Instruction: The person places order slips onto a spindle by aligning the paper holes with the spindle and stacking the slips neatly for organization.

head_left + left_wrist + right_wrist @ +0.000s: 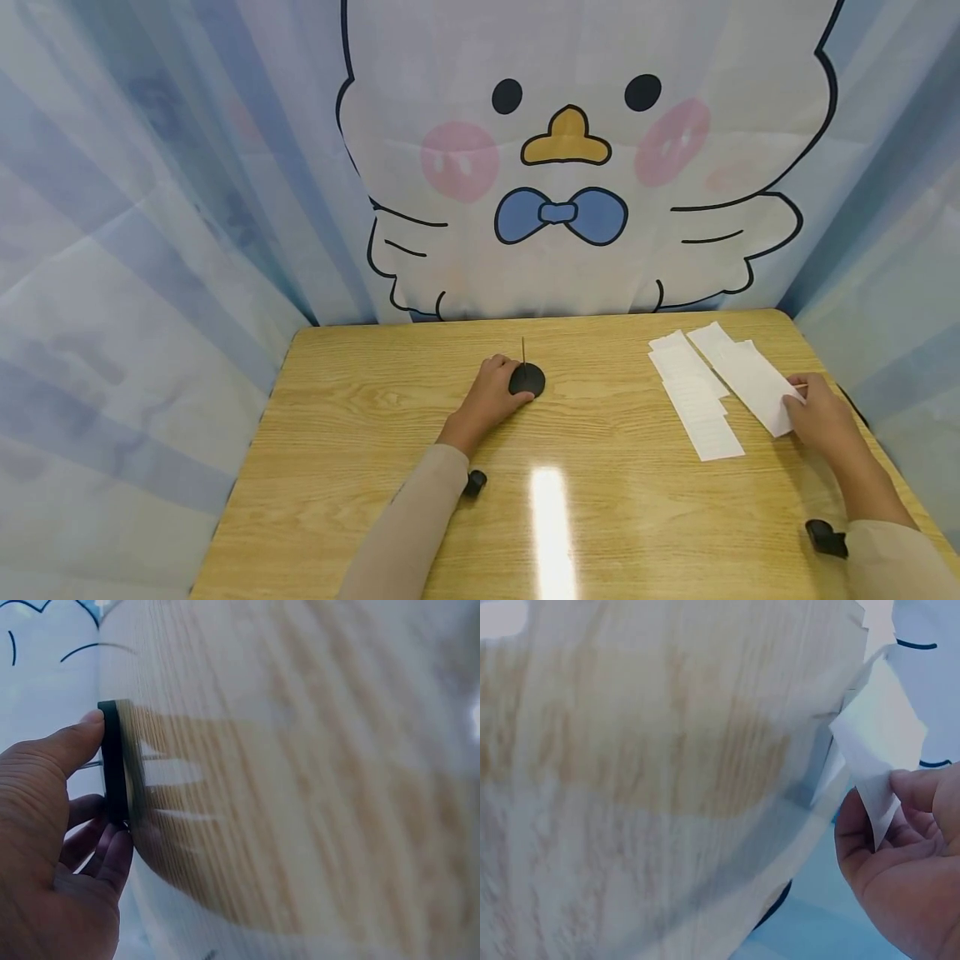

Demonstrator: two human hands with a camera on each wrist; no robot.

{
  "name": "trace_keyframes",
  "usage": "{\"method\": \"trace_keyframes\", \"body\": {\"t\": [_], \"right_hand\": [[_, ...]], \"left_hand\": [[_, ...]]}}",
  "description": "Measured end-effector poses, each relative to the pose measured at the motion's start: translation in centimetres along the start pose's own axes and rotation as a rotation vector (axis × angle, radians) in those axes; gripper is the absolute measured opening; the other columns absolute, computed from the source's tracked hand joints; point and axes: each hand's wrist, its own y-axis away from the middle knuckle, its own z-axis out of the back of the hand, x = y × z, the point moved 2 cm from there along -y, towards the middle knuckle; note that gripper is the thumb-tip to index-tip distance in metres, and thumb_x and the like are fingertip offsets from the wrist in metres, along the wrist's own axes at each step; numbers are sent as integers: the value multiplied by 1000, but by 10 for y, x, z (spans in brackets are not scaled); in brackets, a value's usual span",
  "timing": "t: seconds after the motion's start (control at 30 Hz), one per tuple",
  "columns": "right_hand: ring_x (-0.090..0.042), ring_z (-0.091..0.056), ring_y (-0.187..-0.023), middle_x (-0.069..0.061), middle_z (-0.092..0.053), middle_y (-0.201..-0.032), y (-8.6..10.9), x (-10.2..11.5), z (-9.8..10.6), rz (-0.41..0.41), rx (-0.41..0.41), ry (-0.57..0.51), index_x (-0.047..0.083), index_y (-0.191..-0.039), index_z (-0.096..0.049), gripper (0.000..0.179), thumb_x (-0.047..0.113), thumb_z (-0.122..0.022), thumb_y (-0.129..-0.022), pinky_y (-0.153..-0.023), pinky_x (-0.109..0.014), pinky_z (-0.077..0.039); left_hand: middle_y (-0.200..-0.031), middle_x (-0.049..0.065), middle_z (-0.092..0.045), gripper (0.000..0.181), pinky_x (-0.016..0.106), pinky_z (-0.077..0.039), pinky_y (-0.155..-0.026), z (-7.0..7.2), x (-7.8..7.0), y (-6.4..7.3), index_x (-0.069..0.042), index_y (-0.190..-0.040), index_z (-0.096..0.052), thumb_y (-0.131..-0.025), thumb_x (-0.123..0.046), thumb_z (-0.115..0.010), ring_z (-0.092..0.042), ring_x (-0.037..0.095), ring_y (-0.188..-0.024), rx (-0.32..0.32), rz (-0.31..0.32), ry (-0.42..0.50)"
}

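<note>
A: What are the two hands doing?

B: The left hand [491, 397] grasps a black disc [531, 379], thumb on one side of its rim and fingertips at the other; a thin rod [523, 345] stands up from the disc; the right hand [822, 418] pinches the near end of a white paper slip [753, 379] between thumb and fingers.

A: Where does the disc sit on the counter [315, 467]?

B: Close to the far edge, roughly midway between the left and right edges; the held slip is by the right edge, towards the far right corner, slanting away from the hand; the right wrist view shows its pinched end bent and raised.

A: Any more paper there?

B: Yes; a group of overlapping white slips [697, 400] lies just to the left of the held one, slanting the same way; another slip [711, 337] shows from beneath its far end, near the far edge.

A: And around all that?

B: Pale blue curtains [112, 292] at the left and right edges; a big cartoon bird with a blue bow tie [558, 214] behind the far edge; beige sleeves [416, 510] on both arms, with a small black device [475, 483] at the left wrist.
</note>
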Motion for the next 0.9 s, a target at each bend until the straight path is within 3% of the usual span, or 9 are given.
{"method": "trace_keyframes", "body": {"t": [0.33,0.57,0.77,0.9], "right_hand": [[-55,-55,-104,-43,-48,-123,-1,18,5,97,-59,11,-18,-139,-35,42,11,-41,-109,-72,-51,-51],[-53,-55,-104,-40,-50,-124,0,39,10,141,-81,10,-14,-139,-39,41,14,-43,-110,-73,-52,-50],[-52,-62,-100,-41,-56,-123,3,56,10,190,-94,-7,-12,-137,-45,38,12,-48,-108,-64,-34,-51],[-53,-60,-103,-40,-57,-122,3,64,10,204,-102,-8,-11,-137,-46,37,13,-49,-109,-68,-41,-53]], "left_hand": [[-140,10,-57,63,43,-50,-108,-1,2,0,-8,-145,-57,-96,-43,-73,-50,28,-132,9,2,7],[-142,10,-56,65,42,-50,-108,0,2,0,-9,-148,-55,-97,-45,-72,-50,28,-133,22,10,-27],[-147,11,-53,68,43,-48,-112,4,0,4,-9,-151,-51,-98,-48,-69,-48,28,-138,46,18,-19],[-148,10,-52,69,43,-48,-111,6,0,5,-10,-152,-49,-99,-49,-67,-49,27,-138,46,25,-13]]}}
